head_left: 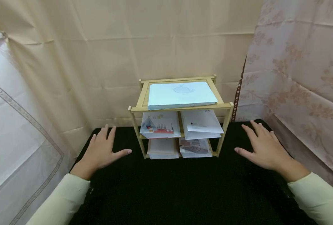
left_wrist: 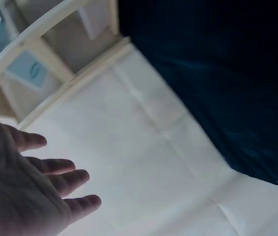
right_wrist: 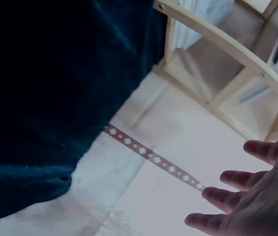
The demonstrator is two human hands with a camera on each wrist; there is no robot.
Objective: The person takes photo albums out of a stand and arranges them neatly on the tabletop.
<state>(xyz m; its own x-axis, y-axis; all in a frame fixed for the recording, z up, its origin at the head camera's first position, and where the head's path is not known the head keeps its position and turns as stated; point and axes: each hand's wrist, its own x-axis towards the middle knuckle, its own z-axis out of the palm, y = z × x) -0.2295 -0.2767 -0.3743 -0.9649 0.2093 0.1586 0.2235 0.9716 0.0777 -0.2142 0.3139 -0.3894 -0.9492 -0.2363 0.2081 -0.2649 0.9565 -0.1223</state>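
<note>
A small wooden rack [head_left: 180, 109] stands at the back of a dark cloth-covered table. On its top shelf lies a pale blue stack of paper [head_left: 181, 95] with a whale drawing. Below it are a picture-printed stack [head_left: 160, 125] on the left and a white stack [head_left: 201, 123] on the right. The lowest level bears a plain stack [head_left: 163, 148] and another printed stack [head_left: 195, 147]. My left hand [head_left: 101, 151], fingers spread, is held over the table left of the rack. To the right of it my right hand [head_left: 264, 148] is likewise spread and holds nothing.
The dark tablecloth [head_left: 177, 190] spreads in front of the rack. A beige curtain [head_left: 169, 50] hangs close behind it. White cloth [head_left: 20, 131] borders the left side and a floral curtain [head_left: 304, 68] the right.
</note>
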